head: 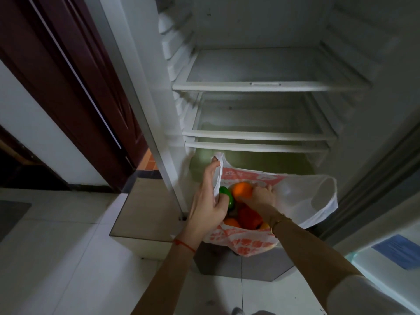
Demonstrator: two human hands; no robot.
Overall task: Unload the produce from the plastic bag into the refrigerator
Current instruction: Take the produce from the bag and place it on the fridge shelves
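A white plastic bag (302, 196) with red print sits at the foot of the open refrigerator (254, 86). My left hand (208, 201) grips the bag's left handle and holds the mouth open. My right hand (262, 196) reaches inside, fingers curled round an orange fruit (242, 189) at the top of the pile. Beside it lie a green fruit (227, 195), a red one (248, 215) and another orange one (230, 222). Two glass shelves (259, 135) and a greenish drawer (261, 161) below them hold nothing I can see.
The refrigerator door (391, 251) stands open at the right, with a blue label on its lower part. A dark red wooden door (75, 83) is at the left. A low beige block (145, 208) sits on the white tiled floor left of the fridge.
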